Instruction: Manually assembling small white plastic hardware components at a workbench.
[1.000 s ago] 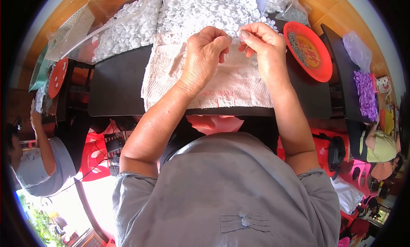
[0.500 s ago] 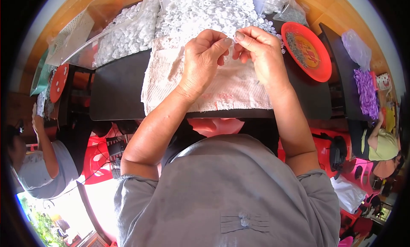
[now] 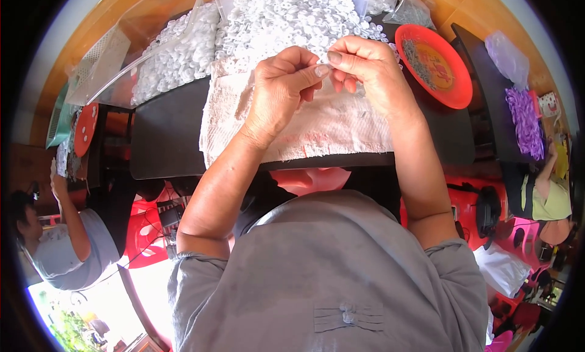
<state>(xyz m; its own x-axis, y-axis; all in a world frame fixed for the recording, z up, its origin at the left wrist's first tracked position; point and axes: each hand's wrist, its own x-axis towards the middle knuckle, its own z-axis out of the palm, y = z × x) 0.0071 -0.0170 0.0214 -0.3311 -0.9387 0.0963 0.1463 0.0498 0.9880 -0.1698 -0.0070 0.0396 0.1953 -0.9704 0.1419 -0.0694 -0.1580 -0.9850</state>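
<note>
Over a pale cloth (image 3: 292, 146) on the dark table, my left hand (image 3: 283, 87) and my right hand (image 3: 375, 75) meet fingertip to fingertip. Both are closed in a pinch, thumb against fingers. A tiny whitish piece (image 3: 324, 58) shows between the fingertips; most of it is covered, and its kind is too small to tell. Just beyond lies a big heap of small white ring-like plastic pieces (image 3: 286, 17), some spilling onto the cloth's far edge. To the right of my right hand sits a red plate (image 3: 462, 87) holding a pile of small grey bits (image 3: 417, 63).
A clear plastic bin (image 3: 116, 90) with more white pieces stands at the left. Clear bags (image 3: 411, 14) lie at the far right of the heap. One person (image 3: 67, 242) sits at the left, another (image 3: 545, 197) at the right near a purple bundle (image 3: 524, 123).
The view has shifted slightly. My hands stay together, still pinching, with the fingers a little turned and the left thumb tip lower against the right fingers.
</note>
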